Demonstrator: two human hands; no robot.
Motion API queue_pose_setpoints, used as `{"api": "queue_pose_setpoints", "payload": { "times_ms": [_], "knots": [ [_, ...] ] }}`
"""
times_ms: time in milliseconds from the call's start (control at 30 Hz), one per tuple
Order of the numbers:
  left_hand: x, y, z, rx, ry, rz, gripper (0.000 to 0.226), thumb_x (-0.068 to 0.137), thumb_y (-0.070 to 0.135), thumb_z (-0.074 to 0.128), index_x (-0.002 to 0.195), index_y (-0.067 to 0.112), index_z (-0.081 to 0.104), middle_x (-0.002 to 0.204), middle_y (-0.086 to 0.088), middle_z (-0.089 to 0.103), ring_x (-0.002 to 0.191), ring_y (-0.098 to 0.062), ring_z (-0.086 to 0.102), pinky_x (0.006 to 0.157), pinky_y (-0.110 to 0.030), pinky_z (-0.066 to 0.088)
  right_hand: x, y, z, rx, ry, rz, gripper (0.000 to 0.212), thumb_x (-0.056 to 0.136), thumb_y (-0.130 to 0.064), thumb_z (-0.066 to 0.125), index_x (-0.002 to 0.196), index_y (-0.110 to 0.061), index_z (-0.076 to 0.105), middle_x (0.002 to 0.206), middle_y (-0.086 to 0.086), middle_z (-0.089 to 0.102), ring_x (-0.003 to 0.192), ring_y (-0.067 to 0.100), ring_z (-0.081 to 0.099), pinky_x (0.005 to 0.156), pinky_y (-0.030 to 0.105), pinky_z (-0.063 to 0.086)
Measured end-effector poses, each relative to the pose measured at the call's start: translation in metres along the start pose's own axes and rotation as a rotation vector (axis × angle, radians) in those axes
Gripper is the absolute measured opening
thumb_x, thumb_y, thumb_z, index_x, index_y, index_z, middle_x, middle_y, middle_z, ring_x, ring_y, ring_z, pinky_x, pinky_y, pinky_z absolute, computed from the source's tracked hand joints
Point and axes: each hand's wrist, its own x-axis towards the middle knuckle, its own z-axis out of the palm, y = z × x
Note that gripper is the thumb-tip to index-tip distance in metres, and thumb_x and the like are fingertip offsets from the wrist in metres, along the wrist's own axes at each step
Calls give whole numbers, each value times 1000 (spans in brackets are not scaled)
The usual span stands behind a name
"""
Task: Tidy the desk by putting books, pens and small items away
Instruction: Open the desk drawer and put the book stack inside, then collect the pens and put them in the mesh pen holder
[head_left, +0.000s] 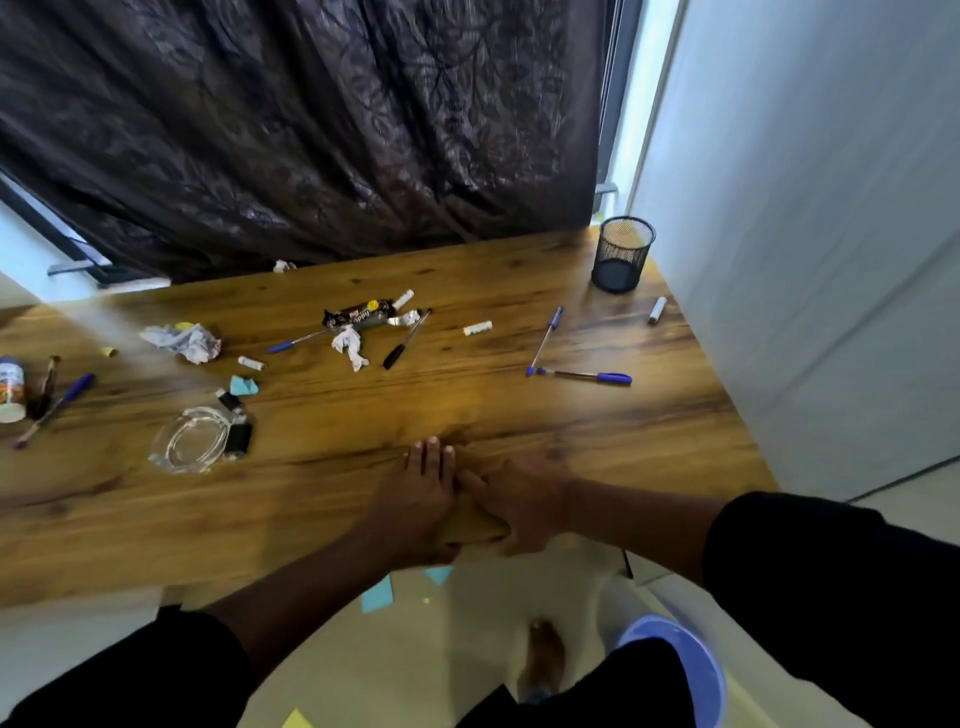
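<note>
A: What is taking up most of the view?

B: A dark patterned curtain (311, 130) is hanging behind the wooden counter (519, 415), and a pale wall (831, 234) is running along its right side.

A: And the person's hands?

B: Both are lying flat at the near edge of the counter, side by side and touching. The left hand (415, 499) is spreading its fingers forward; the right hand (524, 501) is angling toward it. They seem to be pressing on something tan between them, but blur is hiding whether either one is gripping it, so I cannot tell.

A: Where are the things to tidy?

B: A black mesh pen cup (622, 254) is standing at the far right corner. A glass ashtray (192, 439) is sitting left of the hands, with a black lighter (239, 436) touching its right rim. A crumpled paper (182, 342) is lying further back on the left, and a dark snack wrapper (358, 313) is resting near the middle.

A: Pens?

B: Two blue pens (584, 374) are meeting at their tips on the right. A black pen (407, 340) is lying just beside the wrapper, and another blue pen (54, 410) is lying at the far left.

A: Anything off the counter?

B: Blue sticky notes (377, 595) are lying on the floor (415, 649) below the edge.
</note>
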Motion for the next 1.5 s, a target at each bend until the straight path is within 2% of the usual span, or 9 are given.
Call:
{"api": "queue_pose_setpoints", "payload": {
  "times_ms": [133,400,567,633,733,833,1033,1233,1500],
  "knots": [
    [4,-3,7,40,-76,54,139,55,80,74,150,-13,34,148,-44,38,132,-58,49,105,-60,48,2,0,18,-19,-32,-109,84,70,-57,73,130,-7,42,91,12,68,65,34,65,51,33,49],
    [-1,-6,22,37,-92,33,134,42,84,69,137,-10,56,131,-40,58,113,-50,66,87,-52,58,-1,-5,29,-72,27,-144,82,63,-56,75,126,-9,53,79,2,70,54,27,63,46,28,21],
    [0,6,26,5,-59,52,131,43,79,69,137,-11,55,133,-40,56,116,-52,63,91,-55,56,2,6,28,11,7,-186,79,75,-59,71,129,-10,43,86,10,71,61,34,65,48,34,50],
    [2,2,32,12,-64,52,128,58,83,59,144,-10,45,141,-44,47,117,-51,63,90,-55,57,2,9,23,61,35,-168,72,82,-67,62,128,-15,45,92,10,71,65,34,66,52,36,53],
    [9,-12,20,-8,7,88,125,79,93,2,157,-2,25,157,-40,25,128,-49,57,94,-56,54,2,25,11,146,156,-22,53,97,-67,36,127,-26,51,103,5,70,78,29,68,58,32,48],
    [16,-27,-3,-7,42,145,122,70,100,10,155,17,37,152,-17,49,129,-33,57,99,-47,50,1,54,-3,188,282,225,31,98,-45,42,115,-25,59,104,3,65,87,24,64,63,32,41],
    [42,-53,-29,-290,298,14,62,88,82,26,105,35,63,86,13,67,76,-7,60,66,-28,47,-17,126,-2,14,164,830,46,71,-34,62,113,-17,54,109,8,57,96,32,55,71,37,39],
    [61,-74,-29,-668,335,-57,56,89,78,39,108,36,69,91,17,72,81,0,65,75,-34,56,-40,144,0,17,23,966,35,91,-27,63,122,-23,49,122,6,54,109,28,52,85,41,46],
    [105,-92,-47,-1522,80,-190,38,104,44,51,125,17,68,102,2,76,96,-22,73,88,-50,60,-24,117,-16,95,400,928,38,79,-3,64,110,-23,57,110,3,57,98,26,53,75,37,47]
  ]
}}
